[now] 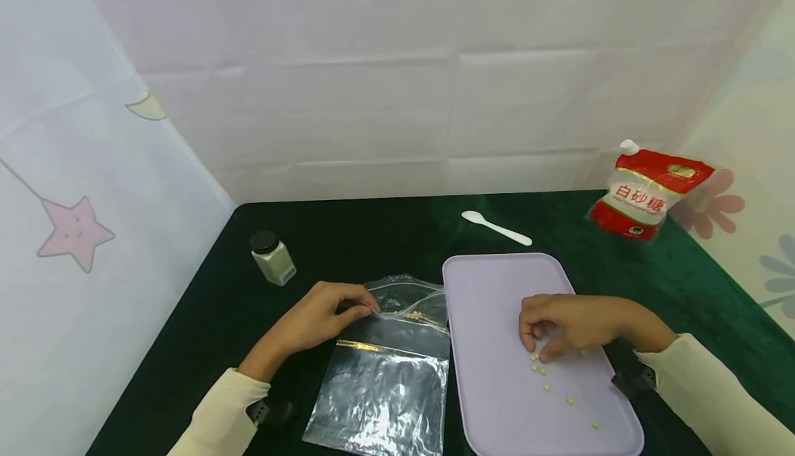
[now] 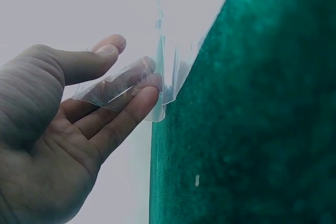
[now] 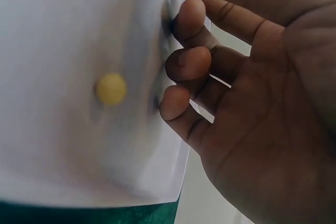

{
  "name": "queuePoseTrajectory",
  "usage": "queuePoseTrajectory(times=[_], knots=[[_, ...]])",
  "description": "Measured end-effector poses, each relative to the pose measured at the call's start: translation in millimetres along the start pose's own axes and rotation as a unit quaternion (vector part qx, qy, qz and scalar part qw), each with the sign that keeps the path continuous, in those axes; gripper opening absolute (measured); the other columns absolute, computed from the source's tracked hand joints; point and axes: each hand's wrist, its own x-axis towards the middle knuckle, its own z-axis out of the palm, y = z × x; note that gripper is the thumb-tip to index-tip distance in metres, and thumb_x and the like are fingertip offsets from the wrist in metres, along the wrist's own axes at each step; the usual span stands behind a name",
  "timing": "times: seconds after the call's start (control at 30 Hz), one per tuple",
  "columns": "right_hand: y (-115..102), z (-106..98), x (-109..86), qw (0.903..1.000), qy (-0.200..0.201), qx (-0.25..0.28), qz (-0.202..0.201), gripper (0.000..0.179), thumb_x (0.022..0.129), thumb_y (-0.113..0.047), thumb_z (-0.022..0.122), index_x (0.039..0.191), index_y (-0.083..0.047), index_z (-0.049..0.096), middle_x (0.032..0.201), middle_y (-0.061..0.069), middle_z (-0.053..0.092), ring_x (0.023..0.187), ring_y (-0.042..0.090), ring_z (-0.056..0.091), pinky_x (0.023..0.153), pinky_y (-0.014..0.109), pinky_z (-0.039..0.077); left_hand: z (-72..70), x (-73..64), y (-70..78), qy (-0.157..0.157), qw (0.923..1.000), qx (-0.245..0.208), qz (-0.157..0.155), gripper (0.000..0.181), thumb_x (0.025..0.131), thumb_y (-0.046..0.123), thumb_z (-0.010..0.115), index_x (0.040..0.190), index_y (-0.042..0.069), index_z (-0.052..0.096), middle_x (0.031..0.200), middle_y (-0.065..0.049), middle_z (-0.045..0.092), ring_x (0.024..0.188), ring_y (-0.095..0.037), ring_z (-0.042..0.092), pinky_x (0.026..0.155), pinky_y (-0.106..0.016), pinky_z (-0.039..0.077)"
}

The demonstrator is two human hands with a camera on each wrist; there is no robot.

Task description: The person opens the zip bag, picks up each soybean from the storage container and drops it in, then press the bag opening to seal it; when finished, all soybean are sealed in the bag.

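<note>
My left hand (image 1: 329, 314) pinches the mouth of a clear zip bag (image 1: 381, 401), which lies left of the tray. Some pale yellow beans (image 1: 415, 315) show inside its upper part. In the left wrist view the clear plastic (image 2: 118, 87) passes between thumb and fingers. Over the lilac tray (image 1: 491, 401), my right hand (image 1: 580, 321) points down with bent fingers, thumb and index apart beside several loose yellow beans (image 1: 543, 372). One bean (image 3: 111, 88) sits on the tray near the fingertips in the right wrist view.
A small jar with a black lid (image 1: 273, 258) lies at the back left of the dark green table (image 1: 348, 235). Behind the tray rests a white spoon (image 1: 497, 228). At the back right is a red and white sugar pouch (image 1: 649, 194) with a white cap.
</note>
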Motion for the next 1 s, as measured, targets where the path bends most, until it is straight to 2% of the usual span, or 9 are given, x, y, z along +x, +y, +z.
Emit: queuePoseTrajectory(times=[0.37, 0.5, 0.6, 0.7, 0.83, 1.0], knots=[[1, 0, 0.9, 0.9995, 0.001, -0.017, -0.028, 0.011, 0.094, -0.024, 0.072, 0.102, -0.028, 0.065, 0.096, -0.004, 0.056, 0.091, 0.012, 0.055, 0.076, 0.026, 0.048, 1.1, 0.3, 1.0, -0.002, 1.0000, -0.002, -0.009, 0.016, 0.100, 0.014, 0.064, 0.109, 0.022, 0.074, 0.108, 0.014, 0.071, 0.096, -0.006, 0.066, 0.082, -0.034, 0.055], [1, -5, 5.4, 0.9991, 0.018, -0.015, -0.037, 0.007, 0.098, -0.024, 0.067, 0.104, -0.026, 0.064, 0.092, -0.007, 0.058, 0.086, 0.008, 0.056, 0.072, 0.023, 0.050, 0.6, 0.2, 1.8, -0.002, 0.9999, -0.002, -0.010, 0.015, 0.100, 0.014, 0.064, 0.109, 0.021, 0.074, 0.108, 0.014, 0.071, 0.096, -0.007, 0.067, 0.081, -0.034, 0.055], [-1, -6, 13.9, 0.9978, 0.054, -0.010, -0.037, 0.006, 0.100, -0.027, 0.065, 0.106, -0.025, 0.064, 0.087, -0.011, 0.058, 0.080, 0.007, 0.056, 0.067, 0.022, 0.049, 1.3, 0.3, 2.2, -0.001, 1.0000, 0.001, -0.002, 0.015, 0.100, 0.013, 0.064, 0.109, 0.019, 0.074, 0.108, 0.013, 0.072, 0.097, -0.006, 0.067, 0.081, -0.033, 0.056], [-5, -7, 24.8, 0.9927, 0.113, -0.003, -0.043, 0.008, 0.100, -0.028, 0.065, 0.107, -0.024, 0.064, 0.083, -0.011, 0.057, 0.073, 0.008, 0.054, 0.060, 0.023, 0.047, 1.6, 2.0, 2.5, 0.000, 1.0000, 0.006, 0.006, 0.015, 0.100, 0.013, 0.064, 0.110, 0.018, 0.074, 0.107, 0.011, 0.072, 0.096, -0.006, 0.067, 0.080, -0.032, 0.056], [-15, -8, 43.2, 0.9789, 0.196, 0.017, -0.055, 0.009, 0.099, -0.023, 0.067, 0.107, -0.020, 0.065, 0.083, -0.008, 0.058, 0.072, 0.012, 0.053, 0.059, 0.026, 0.045, 1.2, 2.6, 2.5, 0.000, 0.9999, 0.011, 0.002, 0.015, 0.100, 0.014, 0.064, 0.109, 0.021, 0.074, 0.107, 0.010, 0.073, 0.095, -0.006, 0.066, 0.079, -0.031, 0.055], [-29, -5, 71.0, 0.9622, 0.259, 0.068, -0.049, 0.009, 0.099, -0.018, 0.066, 0.108, -0.015, 0.065, 0.087, -0.001, 0.059, 0.078, 0.017, 0.056, 0.064, 0.029, 0.046, 0.5, -1.1, 3.1, -0.001, 0.9998, 0.015, -0.009, 0.015, 0.101, 0.015, 0.064, 0.110, 0.022, 0.074, 0.107, 0.012, 0.072, 0.094, -0.005, 0.066, 0.079, -0.032, 0.055]])
